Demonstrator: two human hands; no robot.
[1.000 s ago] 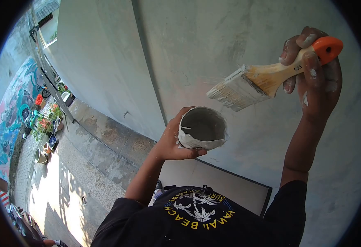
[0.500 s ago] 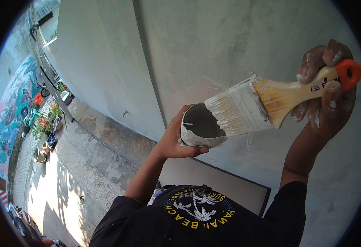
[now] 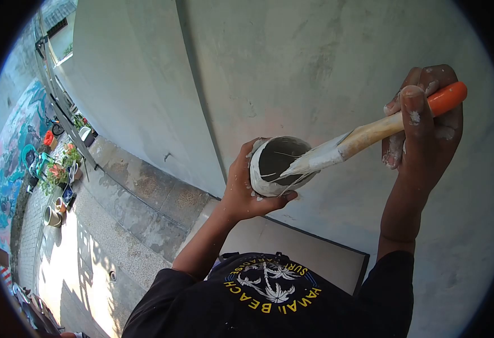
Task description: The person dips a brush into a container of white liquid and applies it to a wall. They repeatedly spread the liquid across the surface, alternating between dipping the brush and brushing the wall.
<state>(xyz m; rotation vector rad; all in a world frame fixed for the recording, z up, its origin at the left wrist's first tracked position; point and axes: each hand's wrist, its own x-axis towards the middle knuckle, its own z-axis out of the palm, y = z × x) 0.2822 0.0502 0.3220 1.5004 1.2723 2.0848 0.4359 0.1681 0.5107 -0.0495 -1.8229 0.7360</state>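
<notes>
The left hand (image 3: 240,194) has its grip clamped around a small paint-smeared cup (image 3: 265,181), held up in front of the pale wall (image 3: 292,62) with its mouth tilted toward the camera. The right hand (image 3: 427,121), flecked with white paint, has its grip closed on the orange-ended wooden handle of a flat brush (image 3: 365,137), which slants down to the left, edge-on. Its bristles (image 3: 300,167) reach into the cup across its rim
</notes>
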